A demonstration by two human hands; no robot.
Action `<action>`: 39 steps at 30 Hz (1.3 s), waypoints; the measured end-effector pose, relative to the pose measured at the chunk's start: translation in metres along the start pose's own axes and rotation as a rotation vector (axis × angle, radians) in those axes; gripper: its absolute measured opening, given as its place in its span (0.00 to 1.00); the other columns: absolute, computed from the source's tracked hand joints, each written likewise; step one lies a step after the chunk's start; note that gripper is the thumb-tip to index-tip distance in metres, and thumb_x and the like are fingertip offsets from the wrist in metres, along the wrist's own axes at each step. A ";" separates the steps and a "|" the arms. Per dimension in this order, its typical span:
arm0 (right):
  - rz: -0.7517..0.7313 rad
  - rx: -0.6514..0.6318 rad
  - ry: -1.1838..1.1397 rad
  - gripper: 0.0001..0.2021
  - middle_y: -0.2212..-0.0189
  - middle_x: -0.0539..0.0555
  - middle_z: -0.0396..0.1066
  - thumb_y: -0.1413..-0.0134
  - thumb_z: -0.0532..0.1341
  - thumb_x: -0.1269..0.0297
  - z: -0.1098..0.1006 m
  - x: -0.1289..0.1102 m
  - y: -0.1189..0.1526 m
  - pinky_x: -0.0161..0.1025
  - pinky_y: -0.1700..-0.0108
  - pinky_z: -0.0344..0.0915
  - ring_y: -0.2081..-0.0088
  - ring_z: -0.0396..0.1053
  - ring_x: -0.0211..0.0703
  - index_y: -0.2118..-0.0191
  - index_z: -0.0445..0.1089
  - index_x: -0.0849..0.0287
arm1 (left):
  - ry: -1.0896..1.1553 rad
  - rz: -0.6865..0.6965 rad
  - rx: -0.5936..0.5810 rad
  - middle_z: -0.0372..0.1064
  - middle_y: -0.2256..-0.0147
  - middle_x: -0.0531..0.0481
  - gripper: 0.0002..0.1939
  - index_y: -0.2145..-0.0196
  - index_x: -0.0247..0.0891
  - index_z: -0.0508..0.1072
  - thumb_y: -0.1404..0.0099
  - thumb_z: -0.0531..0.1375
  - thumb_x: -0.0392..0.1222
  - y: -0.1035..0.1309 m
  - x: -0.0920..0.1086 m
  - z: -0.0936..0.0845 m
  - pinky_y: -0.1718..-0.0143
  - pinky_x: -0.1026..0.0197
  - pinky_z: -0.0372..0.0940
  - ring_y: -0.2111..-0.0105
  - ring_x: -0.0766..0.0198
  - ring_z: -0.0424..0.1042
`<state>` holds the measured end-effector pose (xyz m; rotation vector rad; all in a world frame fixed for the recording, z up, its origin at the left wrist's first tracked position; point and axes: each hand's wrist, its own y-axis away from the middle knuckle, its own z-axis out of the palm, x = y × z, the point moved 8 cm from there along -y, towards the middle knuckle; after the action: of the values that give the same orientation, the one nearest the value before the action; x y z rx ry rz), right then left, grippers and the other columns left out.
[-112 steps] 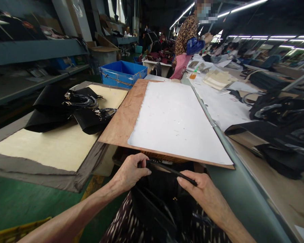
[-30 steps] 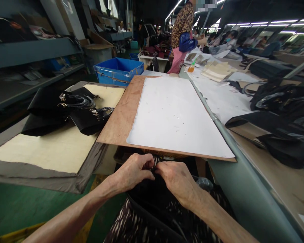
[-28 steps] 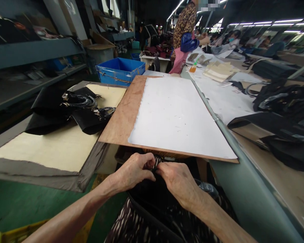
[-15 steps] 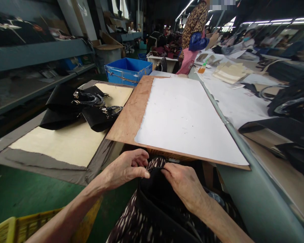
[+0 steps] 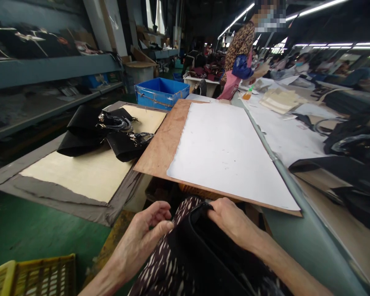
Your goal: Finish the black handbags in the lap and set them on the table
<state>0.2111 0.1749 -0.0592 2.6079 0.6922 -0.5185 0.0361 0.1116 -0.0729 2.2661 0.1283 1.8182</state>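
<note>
A black bag (image 5: 193,242) lies over the patterned cloth on my lap, its mouth facing up and its inside dark. At the far rim of that mouth, my right hand (image 5: 231,220) pinches the edge between thumb and fingers. My left hand (image 5: 149,232) is just left of the bag, fingers loosely curled and thumb apart, with nothing visible in it. The thumb tip comes close to the bag's side; whether it touches, I cannot tell. Beyond my hands is a brown board (image 5: 156,148) with a white sheet (image 5: 222,144) on top.
Black bags (image 5: 83,131) with wrapped handles lie on a cream-topped table (image 5: 70,176) at left. A yellow crate (image 5: 46,273) stands low left, a blue bin (image 5: 162,92) behind the board. More black pieces (image 5: 336,174) lie on the right bench. A person (image 5: 239,49) stands farther back.
My left hand has moved down and left, away from the rim. The right hand still grips the edge, now slightly farther right. The view has shifted a little.
</note>
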 end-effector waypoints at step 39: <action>0.144 0.233 -0.014 0.12 0.64 0.47 0.70 0.54 0.61 0.62 -0.002 0.008 0.007 0.34 0.61 0.57 0.62 0.66 0.40 0.60 0.67 0.51 | -0.394 0.220 -0.238 0.67 0.75 0.55 0.11 0.69 0.37 0.72 0.47 0.52 0.36 -0.061 0.025 0.052 0.74 0.67 0.52 0.75 0.68 0.63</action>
<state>0.2213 0.1735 -0.0588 2.8399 0.4587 -0.6038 0.0966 0.1695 -0.0743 2.4804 -0.3961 1.3483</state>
